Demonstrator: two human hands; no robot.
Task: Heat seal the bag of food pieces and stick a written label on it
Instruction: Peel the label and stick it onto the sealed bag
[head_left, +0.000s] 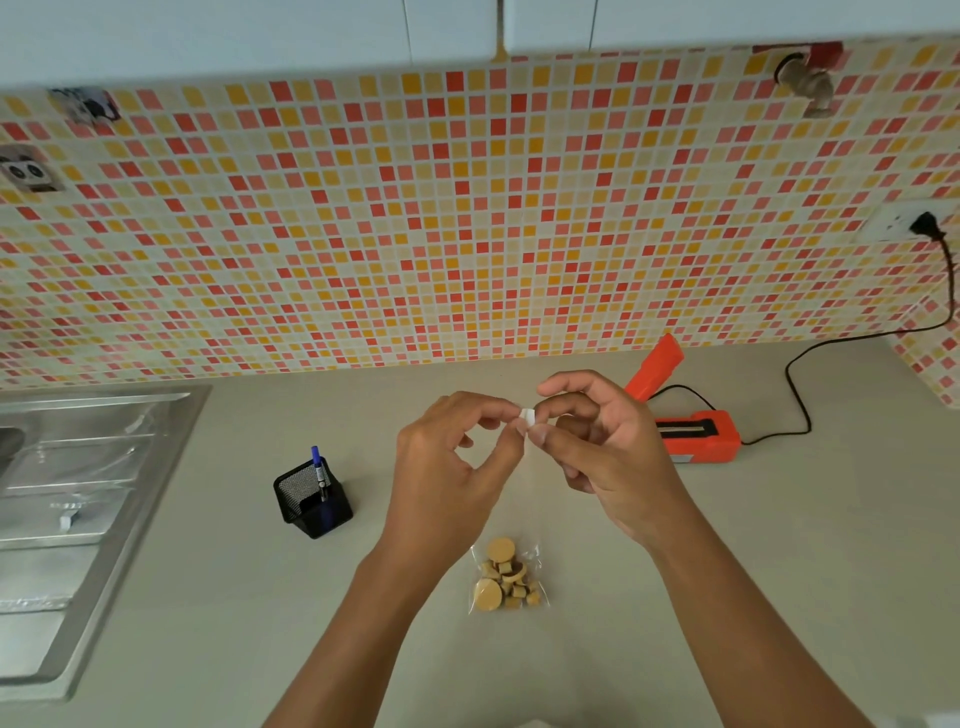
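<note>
pale kitchen counter (789, 551) below mosaic tiles (467, 218): left hand (452, 467) and right hand (608, 452) pinch a white label (528, 417) between thumb and forefinger tips — likely feather-light, floppy, best held by its edges — with the thin, slippery-looking bag (508, 579) of food pieces lying at six o'clock of them.

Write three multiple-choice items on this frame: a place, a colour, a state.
1. Where does the bag lie? A in the sink; B on the counter; C in the pen holder.
2. What colour is the sealer? A orange; B green; C white.
3. What do the left hand and right hand do? A rest flat; B hold the marker; C pinch the label.
Answers: B, it lies on bare counter near the person; A, its body and raised lid are orange; C, fingertips of both meet on the white label.
</note>
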